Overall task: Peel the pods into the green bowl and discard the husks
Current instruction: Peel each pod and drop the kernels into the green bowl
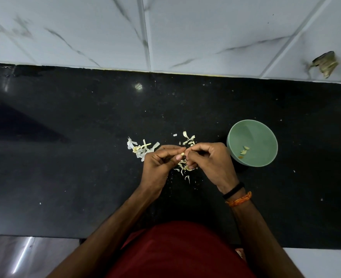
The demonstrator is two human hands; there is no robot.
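low in the frame both forearms reach up to centre, where the left hand (159, 160) and right hand (209, 160) pinch one small pod (183, 154) between fingertips above the desk (65, 157). best to hold firm and strip husk (143, 148) gently; the green bowl (252, 143) sits just right.

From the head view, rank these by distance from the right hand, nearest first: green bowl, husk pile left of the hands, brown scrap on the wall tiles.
From the right hand:
1. Green bowl, just to its right on the counter.
2. Husk pile, past the left hand, on the left.
3. Brown scrap, far up on the wall tiles, right.
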